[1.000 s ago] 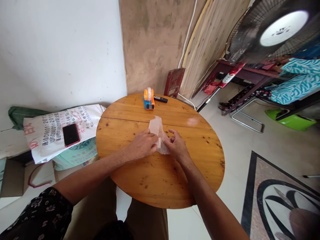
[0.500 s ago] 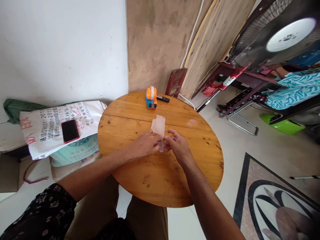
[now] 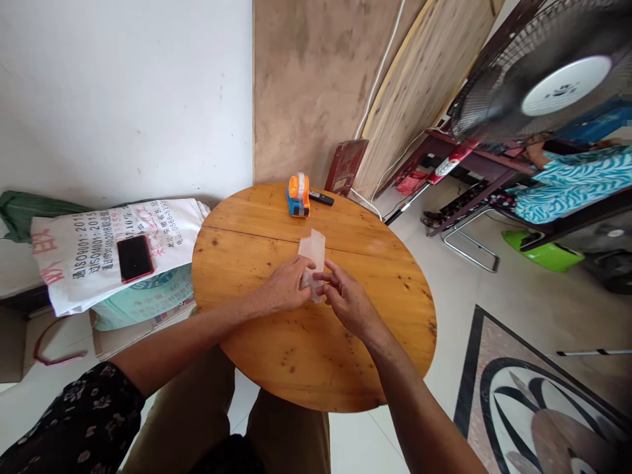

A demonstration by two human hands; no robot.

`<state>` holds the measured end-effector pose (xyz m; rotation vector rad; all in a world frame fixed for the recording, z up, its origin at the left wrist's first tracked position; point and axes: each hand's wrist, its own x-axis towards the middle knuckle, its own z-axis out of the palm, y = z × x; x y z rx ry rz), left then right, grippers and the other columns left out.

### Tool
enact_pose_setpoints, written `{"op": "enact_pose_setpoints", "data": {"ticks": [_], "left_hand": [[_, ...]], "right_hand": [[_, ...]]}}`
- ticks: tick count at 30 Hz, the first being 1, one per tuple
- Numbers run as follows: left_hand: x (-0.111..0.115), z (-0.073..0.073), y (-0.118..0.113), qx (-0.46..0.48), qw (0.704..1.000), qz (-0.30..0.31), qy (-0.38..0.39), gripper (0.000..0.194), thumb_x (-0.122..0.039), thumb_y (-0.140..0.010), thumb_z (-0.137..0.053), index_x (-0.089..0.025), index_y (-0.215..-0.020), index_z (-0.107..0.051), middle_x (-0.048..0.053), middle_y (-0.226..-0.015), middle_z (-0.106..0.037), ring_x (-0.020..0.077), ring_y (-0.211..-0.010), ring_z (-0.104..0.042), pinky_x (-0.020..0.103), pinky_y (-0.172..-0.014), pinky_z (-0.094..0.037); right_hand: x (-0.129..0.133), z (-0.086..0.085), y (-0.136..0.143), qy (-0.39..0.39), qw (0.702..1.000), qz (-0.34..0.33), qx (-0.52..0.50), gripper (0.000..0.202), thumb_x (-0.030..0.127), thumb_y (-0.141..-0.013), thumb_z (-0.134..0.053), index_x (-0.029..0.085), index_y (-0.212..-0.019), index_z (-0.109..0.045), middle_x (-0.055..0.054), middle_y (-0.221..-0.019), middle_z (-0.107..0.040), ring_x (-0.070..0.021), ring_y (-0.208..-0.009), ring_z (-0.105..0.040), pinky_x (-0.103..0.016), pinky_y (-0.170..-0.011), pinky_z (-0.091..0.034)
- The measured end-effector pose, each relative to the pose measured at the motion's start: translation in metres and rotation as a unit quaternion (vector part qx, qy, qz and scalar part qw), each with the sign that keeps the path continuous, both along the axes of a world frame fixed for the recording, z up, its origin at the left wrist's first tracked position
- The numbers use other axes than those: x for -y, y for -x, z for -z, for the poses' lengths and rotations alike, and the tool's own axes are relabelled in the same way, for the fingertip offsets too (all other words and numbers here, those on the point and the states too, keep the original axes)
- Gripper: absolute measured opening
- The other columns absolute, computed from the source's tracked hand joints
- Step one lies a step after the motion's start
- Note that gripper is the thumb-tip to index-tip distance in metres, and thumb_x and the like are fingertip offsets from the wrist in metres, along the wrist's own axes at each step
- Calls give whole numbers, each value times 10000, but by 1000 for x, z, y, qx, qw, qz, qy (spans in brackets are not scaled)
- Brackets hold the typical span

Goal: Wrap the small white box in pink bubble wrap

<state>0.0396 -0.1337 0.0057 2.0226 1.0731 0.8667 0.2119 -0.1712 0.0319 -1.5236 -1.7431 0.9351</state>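
Observation:
A thin, whitish translucent sheet [image 3: 313,249] lies between my hands over the middle of the round wooden table [image 3: 291,349]. Its near end looks folded or crumpled. My left hand [image 3: 290,282] grips the sheet's left side, thumb and fingers round the near part. From the right, my right hand [image 3: 345,296] reaches in with its fingers apart, the fingertips touching the sheet's near right edge. Beyond the sheet stands an orange and blue tape dispenser [image 3: 299,195], beside a small black object [image 3: 320,197].
A phone [image 3: 135,258] rests on a white printed sack [image 3: 79,250] left of the table. Behind the table is a dark red chair back [image 3: 344,168]. A standing fan [image 3: 565,85] and a seated person in patterned blue clothing [image 3: 577,178] are at the right.
My right hand's fingers have spread and shifted slightly at the sheet. The near part of the sheet shows wider between my hands. The camera view has shifted slightly.

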Motion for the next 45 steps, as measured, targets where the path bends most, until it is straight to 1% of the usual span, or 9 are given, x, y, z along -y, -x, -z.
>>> {"op": "enact_pose_setpoints", "data": {"ticks": [4, 9, 15, 21, 26, 31, 36, 40, 45], "left_hand": [[-3, -8, -1, 20, 995, -39, 90, 170, -230, -754, -619, -182, -912, -580, -46, -663, -519, 119, -608, -493, 245, -571, -377], [-12, -13, -9, -21, 998, -28, 47, 178, -293, -746, -669, -172, -666, -566, -13, -740, -547, 129, -704, -522, 251, -622, -381], [-16, -14, -11, -81, 995, -8, 54, 73, -213, -749, -621, -176, -687, -611, 3, -771, -568, 133, -689, -530, 258, -603, -375], [-17, -7, -12, -62, 998, 4, 21, 64, -168, -725, -617, -180, -677, -576, 3, -804, -569, 134, -725, -533, 263, -643, -405], [-13, -2, -11, -86, 996, 2, -13, 45, -164, -756, -572, -191, -786, -592, 17, -902, -589, 145, -743, -567, 293, -693, -467], [-12, 6, -9, -74, 988, 27, -130, 320, -150, -773, -549, -211, -1082, -611, 57, -1222, -612, 213, -1067, -603, 341, -897, -509], [-17, 10, -8, -79, 985, 53, -142, 208, -110, -759, -538, -187, -918, -647, 61, -1018, -688, 211, -984, -633, 338, -890, -521], [-17, 10, -9, -63, 986, 49, -149, 195, -118, -760, -553, -175, -910, -664, 76, -994, -696, 220, -963, -643, 348, -874, -530], [-17, 11, -9, -53, 987, 57, -141, 212, -129, -769, -553, -181, -936, -673, 76, -1010, -696, 225, -992, -639, 359, -899, -531]], "right_hand": [[0, 0, -3, -17, 999, -21, 38, 643, 144, -816, -463, 182, -1455, -405, -146, -1213, -704, -192, -827, -706, -359, -717, -580], [-4, -10, -7, 46, 999, -26, -10, 686, 150, -820, -455, 183, -1496, -343, -149, -1256, -684, -187, -817, -712, -300, -620, -543], [-13, -13, -17, 52, 997, -39, -44, 591, 207, -804, -502, 137, -1390, -458, -127, -1078, -732, -177, -743, -680, -302, -613, -498], [-36, 9, -25, -78, 996, 37, -30, 321, 319, -814, -593, 192, -1104, -644, -22, -772, -678, -154, -660, -604, -300, -646, -501], [-51, 17, -24, -97, 990, -43, 89, 235, 272, -848, -552, 219, -996, -727, -58, -907, -752, -195, -780, -668, -330, -735, -511], [-59, 21, -22, -68, 994, -70, 49, 230, 296, -870, -533, 239, -935, -747, -41, -935, -776, -214, -842, -705, -334, -773, -527], [-63, 23, -31, -74, 997, 14, -19, 172, 340, -808, -608, 214, -859, -713, -41, -850, -749, -192, -773, -682, -324, -740, -541], [-70, 17, -42, 13, 991, 119, -65, 336, 402, -731, -727, 186, -976, -648, -63, -846, -699, -173, -664, -649, -253, -482, -483], [-91, 15, -38, 152, 970, 113, -150, 366, 388, -692, -783, 175, -938, -615, -56, -767, -678, -139, -570, -614, -191, -339, -391]]}}
